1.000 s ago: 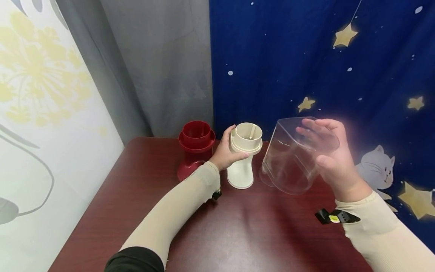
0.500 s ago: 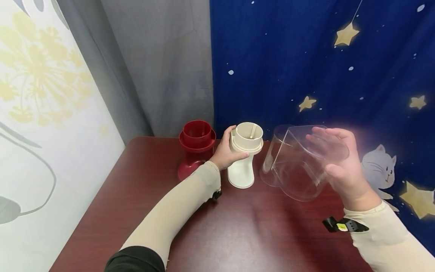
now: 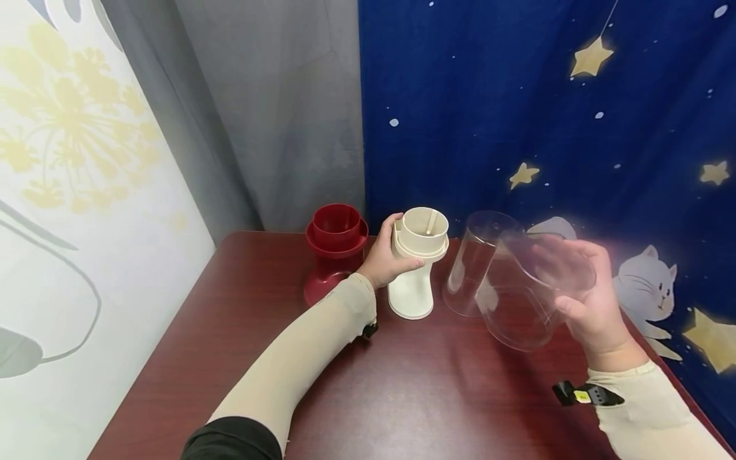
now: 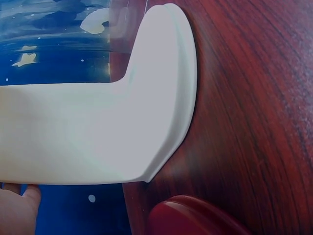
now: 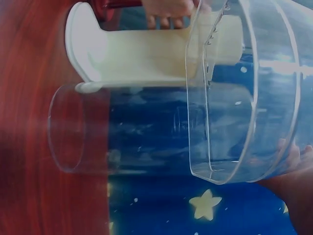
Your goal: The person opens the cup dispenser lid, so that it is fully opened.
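My left hand point(image 3: 388, 259) grips the cream boot-shaped plastic stand point(image 3: 411, 294) just under its round collar. The stand is upright on the table, and its foot point(image 4: 161, 98) shows large in the left wrist view. At its right stands a clear plastic cylinder point(image 3: 460, 281). My right hand point(image 3: 595, 306) holds a wider clear container point(image 3: 517, 319), tilted, with thumb and fingers spread around one end. In the right wrist view this container point(image 5: 222, 161) has one flat side and overlaps the top of the standing cylinder point(image 5: 68, 147).
A red boot-shaped stand point(image 3: 336, 246) is upright left of the cream one, partly behind my left forearm. The dark red wooden table point(image 3: 391, 396) ends at a blue starry curtain point(image 3: 437, 96) and a grey curtain point(image 3: 287, 115). A white patterned wall point(image 3: 75, 255) borders the left.
My right hand has moved the wider container to the right and slightly down, so the standing cylinder shows more. My left hand stays on the cream stand.
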Demonstrator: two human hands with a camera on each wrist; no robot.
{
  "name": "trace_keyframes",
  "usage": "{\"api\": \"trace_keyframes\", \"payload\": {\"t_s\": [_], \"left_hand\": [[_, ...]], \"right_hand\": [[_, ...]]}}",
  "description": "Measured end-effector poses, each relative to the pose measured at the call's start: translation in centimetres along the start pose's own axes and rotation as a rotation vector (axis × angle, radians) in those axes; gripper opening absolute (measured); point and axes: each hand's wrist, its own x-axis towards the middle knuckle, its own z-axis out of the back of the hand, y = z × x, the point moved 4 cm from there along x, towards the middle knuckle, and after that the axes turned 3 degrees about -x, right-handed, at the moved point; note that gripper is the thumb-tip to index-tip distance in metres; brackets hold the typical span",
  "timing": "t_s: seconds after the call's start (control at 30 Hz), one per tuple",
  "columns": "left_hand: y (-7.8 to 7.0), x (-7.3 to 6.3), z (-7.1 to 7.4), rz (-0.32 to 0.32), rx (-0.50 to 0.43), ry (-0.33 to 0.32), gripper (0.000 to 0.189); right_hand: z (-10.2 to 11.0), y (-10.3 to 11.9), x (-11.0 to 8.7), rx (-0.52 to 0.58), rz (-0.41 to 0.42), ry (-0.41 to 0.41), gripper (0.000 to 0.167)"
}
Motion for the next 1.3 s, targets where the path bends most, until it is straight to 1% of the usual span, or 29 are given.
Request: {"api": "trace_keyframes", "payload": {"t_s": [0.17, 0.3, 0.37, 0.43, 0.6, 0.67, 0.77, 0.87, 1.13, 1.3], "left_hand": [[-0.1, -0.2, 0.0, 0.016, 0.004, -0.003, 0.109], [-0.2, -0.2, 0.0, 0.021, 0.009, -0.004, 0.108], [-0.2, -0.2, 0.0, 0.022, 0.012, -0.004, 0.108], [-0.2, -0.2, 0.0, 0.024, 0.013, -0.007, 0.108], [-0.2, -0.2, 0.0, -0.006, -0.001, -0.006, 0.109], [-0.2, -0.1, 0.0, -0.019, -0.007, -0.003, 0.108], [-0.2, -0.1, 0.0, -0.019, -0.007, -0.003, 0.108], [-0.2, -0.1, 0.0, -0.017, -0.001, -0.008, 0.109], [-0.1, 0.0, 0.0, -0.013, 0.009, -0.015, 0.107], [-0.1, -0.1, 0.1, -0.008, 0.01, -0.014, 0.106]], "right_hand": [[1.1, -0.5, -1.1, -0.041, 0.008, -0.032, 0.078], [2.0, -0.6, -1.9, -0.089, 0.014, -0.066, 0.077], [2.4, -0.6, -2.1, -0.095, 0.017, -0.078, 0.076], [2.7, -0.6, -2.3, -0.099, 0.019, -0.082, 0.074], [3.9, -0.8, -2.6, -0.065, 0.03, -0.093, 0.074], [4.4, -0.9, -2.8, -0.052, 0.034, -0.104, 0.075], [5.1, -0.9, -3.1, -0.059, 0.03, -0.129, 0.073], [5.7, -0.9, -3.4, -0.108, 0.02, -0.164, 0.071], [7.5, -0.9, -3.9, -0.306, -0.028, -0.258, 0.07], [8.6, -1.5, -3.9, -0.366, -0.033, -0.311, 0.068]]}}
